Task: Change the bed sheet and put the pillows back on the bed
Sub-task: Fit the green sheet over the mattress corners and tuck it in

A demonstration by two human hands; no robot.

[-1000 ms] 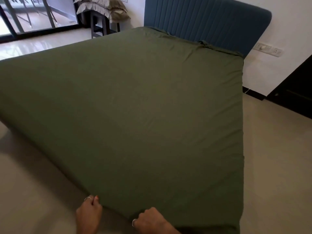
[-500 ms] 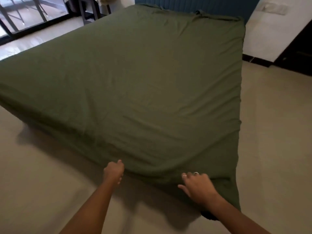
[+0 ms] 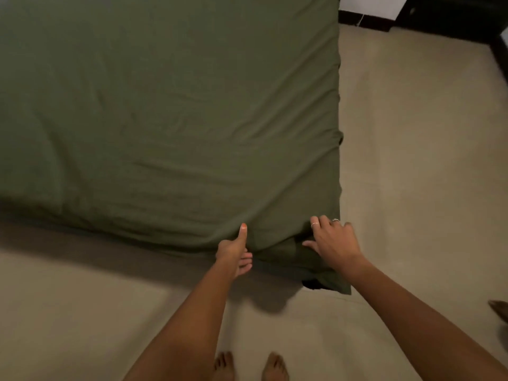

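Bare feet [image 3: 248, 365] on beige floor [image 3: 412, 188]. Left hand [image 3: 235, 253], thumb raised, pinches the olive-green cotton bed sheet [image 3: 165, 105] at the near corner; right hand [image 3: 334, 240], fingers spread, presses the bunched fold (loose flap below). Pull taut before tucking; no pillows in view.

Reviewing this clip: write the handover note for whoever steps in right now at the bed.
Left hand: thumb up against the green sheet, fingers curled at its foot edge.
Right hand: pressing on bunched cloth at the near right corner.
Done: sheet spread over the mattress, mostly smooth.
Left: tuck this corner, where loose cloth hangs to the floor; fetch the pillows, none in view.
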